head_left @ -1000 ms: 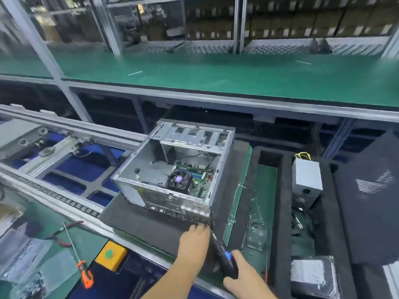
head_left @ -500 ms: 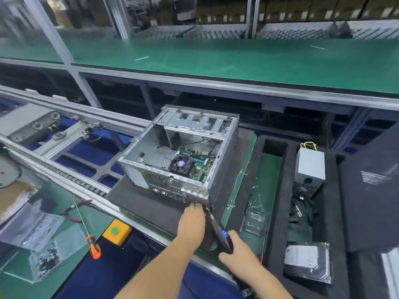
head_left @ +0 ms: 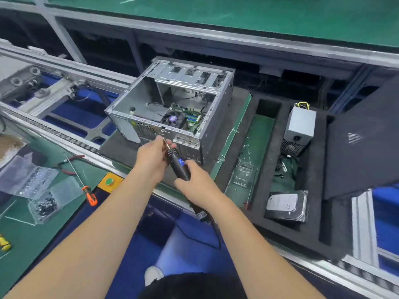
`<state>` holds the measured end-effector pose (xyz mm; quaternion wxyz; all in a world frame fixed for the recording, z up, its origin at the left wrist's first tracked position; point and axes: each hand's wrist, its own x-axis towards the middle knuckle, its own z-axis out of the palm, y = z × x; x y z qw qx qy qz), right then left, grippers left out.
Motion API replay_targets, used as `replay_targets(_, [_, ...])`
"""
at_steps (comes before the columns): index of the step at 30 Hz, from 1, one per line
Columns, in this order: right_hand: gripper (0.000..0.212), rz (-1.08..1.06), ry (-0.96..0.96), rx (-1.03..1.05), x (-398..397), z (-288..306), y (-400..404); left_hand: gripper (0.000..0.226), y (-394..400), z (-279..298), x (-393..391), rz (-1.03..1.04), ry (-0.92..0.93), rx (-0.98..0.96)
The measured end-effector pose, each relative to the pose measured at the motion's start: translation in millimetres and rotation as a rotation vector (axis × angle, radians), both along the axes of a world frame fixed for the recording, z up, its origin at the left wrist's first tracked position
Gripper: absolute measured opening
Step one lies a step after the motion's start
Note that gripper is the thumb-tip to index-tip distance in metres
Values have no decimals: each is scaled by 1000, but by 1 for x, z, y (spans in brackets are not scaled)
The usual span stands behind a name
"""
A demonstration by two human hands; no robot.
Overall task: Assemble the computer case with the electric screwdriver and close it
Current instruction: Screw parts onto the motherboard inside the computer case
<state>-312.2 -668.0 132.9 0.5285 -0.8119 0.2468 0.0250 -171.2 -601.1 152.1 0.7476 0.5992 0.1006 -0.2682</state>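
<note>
case (head_left: 172,108) sits open-topped on a dark mat on the table (head_left: 32,234), motherboard and cooler fan inside. foam tray (head_left: 269,216) beside it holds a power supply (head_left: 300,124) and a hard drive (head_left: 285,205). electric screwdriver (head_left: 178,164) slants up-left, bit toward the case's near face. right hand (head_left: 197,186) grips its body; left hand (head_left: 154,157) pinches the bit end. no writing legible.

Computer case (head_left: 172,108) showing bare silver-grey metal, green board inside. Electric screwdriver (head_left: 178,167) looking black, glowing blue at its light. Mat (head_left: 259,137) reading green, foam tray (head_left: 269,169) black. Manual screwdriver (head_left: 90,198) showing an orange handle.
</note>
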Motion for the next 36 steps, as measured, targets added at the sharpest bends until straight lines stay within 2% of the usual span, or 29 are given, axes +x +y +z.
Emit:
replay_targets(5, [28, 77, -65, -57, 20, 18, 32, 12, 38, 29, 17, 162, -90, 83])
replay_targets(10, [28, 115, -53, -64, 38, 23, 67, 22, 68, 32, 31, 196, -137, 164])
replay_targets(17, [30, 27, -10, -148, 74, 21, 108, 20, 96, 24, 79, 71, -44, 120])
replay_targets(25, [35, -139, 103, -236, 134, 30, 167, 23, 124, 14, 152, -243, -19, 104])
replay_targets(36, [28, -316, 182, -293, 166, 42, 214, 17, 136, 12, 181, -310, 36, 72])
